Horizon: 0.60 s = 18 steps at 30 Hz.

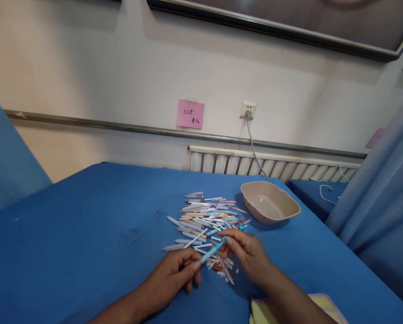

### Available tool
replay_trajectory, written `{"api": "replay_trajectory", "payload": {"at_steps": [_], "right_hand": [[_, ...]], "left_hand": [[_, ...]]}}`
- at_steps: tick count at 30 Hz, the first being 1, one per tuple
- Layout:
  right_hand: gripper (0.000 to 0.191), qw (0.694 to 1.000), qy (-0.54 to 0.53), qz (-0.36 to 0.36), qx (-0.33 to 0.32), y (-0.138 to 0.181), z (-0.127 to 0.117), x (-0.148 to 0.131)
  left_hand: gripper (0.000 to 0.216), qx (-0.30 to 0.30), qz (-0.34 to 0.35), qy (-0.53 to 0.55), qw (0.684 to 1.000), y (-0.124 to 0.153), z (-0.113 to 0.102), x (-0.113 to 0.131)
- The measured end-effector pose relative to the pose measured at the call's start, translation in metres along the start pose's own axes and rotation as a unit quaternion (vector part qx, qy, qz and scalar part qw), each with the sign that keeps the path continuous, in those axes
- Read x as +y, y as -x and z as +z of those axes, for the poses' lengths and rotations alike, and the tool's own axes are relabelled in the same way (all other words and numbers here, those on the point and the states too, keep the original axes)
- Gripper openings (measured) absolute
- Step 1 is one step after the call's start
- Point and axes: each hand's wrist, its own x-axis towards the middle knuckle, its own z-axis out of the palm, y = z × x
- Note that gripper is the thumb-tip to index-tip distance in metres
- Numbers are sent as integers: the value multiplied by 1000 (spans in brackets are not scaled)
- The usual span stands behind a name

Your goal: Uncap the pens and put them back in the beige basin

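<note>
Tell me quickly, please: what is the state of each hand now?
Left hand: closed, pinching the lower end of the light-blue pen.
Right hand: closed, pinching the upper end of the same pen.

Light blue pen [212, 251]: slim barrel, tilted, lower end to the left, upper end to the right. It is pinched at each end, left hand [174, 272] low and right hand [246, 252] high, above the worktop [86, 234]. Just beyond it lies a pile of pen parts [208, 216]: pale barrels, white refills, blue and orange pieces, strewn crosswise. Pen possibly capped; too small to tell.
</note>
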Motion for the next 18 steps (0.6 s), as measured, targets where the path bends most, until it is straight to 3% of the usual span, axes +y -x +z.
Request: {"api": "replay_trajectory", "payload": {"at_steps": [18], "right_hand": [[37,985,-153,73,20,-3,9,-8]], "left_hand": [[36,-33,-4,87,996,-1,0,-6]]}}
